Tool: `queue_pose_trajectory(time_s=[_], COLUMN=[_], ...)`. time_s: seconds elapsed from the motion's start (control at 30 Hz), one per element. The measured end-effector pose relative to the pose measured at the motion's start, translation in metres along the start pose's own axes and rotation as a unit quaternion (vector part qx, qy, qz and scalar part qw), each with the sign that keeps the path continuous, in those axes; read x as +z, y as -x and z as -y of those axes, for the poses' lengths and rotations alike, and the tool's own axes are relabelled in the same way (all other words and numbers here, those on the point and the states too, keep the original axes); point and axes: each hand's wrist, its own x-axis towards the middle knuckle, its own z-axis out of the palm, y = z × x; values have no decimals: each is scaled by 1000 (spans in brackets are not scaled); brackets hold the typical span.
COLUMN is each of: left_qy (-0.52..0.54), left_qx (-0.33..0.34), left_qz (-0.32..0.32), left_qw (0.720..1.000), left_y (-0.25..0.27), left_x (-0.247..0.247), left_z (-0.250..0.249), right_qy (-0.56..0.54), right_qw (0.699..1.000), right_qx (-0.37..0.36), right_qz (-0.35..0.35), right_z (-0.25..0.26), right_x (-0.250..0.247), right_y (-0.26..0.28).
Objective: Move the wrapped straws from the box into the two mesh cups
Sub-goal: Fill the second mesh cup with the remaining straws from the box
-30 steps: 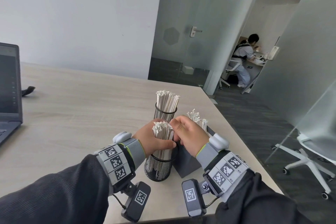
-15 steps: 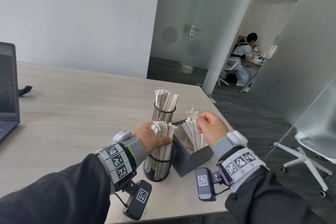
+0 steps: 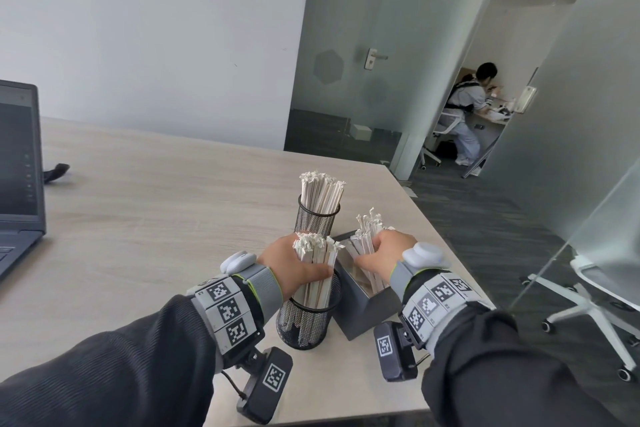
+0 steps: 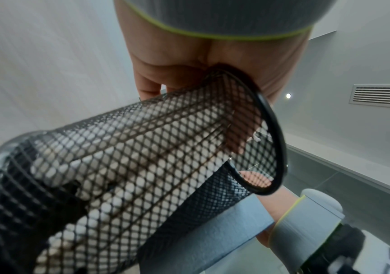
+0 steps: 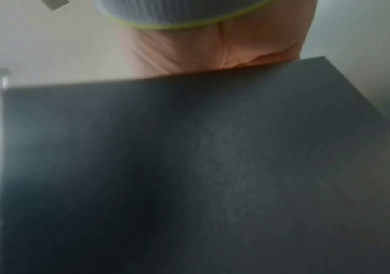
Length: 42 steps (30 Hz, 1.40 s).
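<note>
**Right hand back in the box for another bunch**

Head view: a second ago both hands met over the near mesh cup (image 3: 309,315); half a second ago the right hand (image 3: 382,255) had lifted away to the straws in the box (image 3: 367,314). Now it sits lower, fingers curled in among the straws left in the box (image 3: 369,236), apparently gathering some, though the grasp itself is partly hidden. That suggests one batch is delivered and the next pickup has begun. The left hand (image 3: 289,263) is wrapped round the bundle of straws (image 3: 315,262) standing in the near cup, keeping them upright. The far mesh cup (image 3: 317,218) stands just behind, already packed with straws. The box sits just right of the near cup, on the table (image 3: 156,218).

Left wrist view: the near cup (image 4: 142,157) fills the frame, pale straws showing through the mesh. The left hand (image 4: 189,61) sits at its rim, the thumb lying against the cup's outer wall.

Right wrist view: the dark wall of the box (image 5: 189,166) blocks nearly everything. Only the heel of the right hand (image 5: 212,48) shows above its edge; the fingers are out of sight here.
</note>
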Motion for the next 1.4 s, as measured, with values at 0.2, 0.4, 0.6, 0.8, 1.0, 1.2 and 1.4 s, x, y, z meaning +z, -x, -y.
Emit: queue_pose_trajectory(time_s=[0.2,0.4,0.6,0.8,1.0,1.2,1.4], left_qy=[3,17,28,33,24,21,26], left_qx=[-3,-2,-3,2,5,10,7], left_qz=[5,6,7,8,7,12,9], left_qw=[1000,1000,1000,999,1000,1000,1000], left_y=[0,0,0,0,0,1,1], left_x=[0,0,0,0,-2,-2,-2], left_z=[3,4,6,6,5,5,4], right_qy=[51,58,53,159,156,122,72], right_qw=[999,998,993,969,962,971,977], right_qx=[4,4,-46,-112,-132,-109,-94], right_qz=[8,30,95,150,179,173,179], right_z=[14,19,14,24,21,19,17], right_x=[0,6,11,4,8,13,11], right_y=[-4,-2,-3,2,3,3,5])
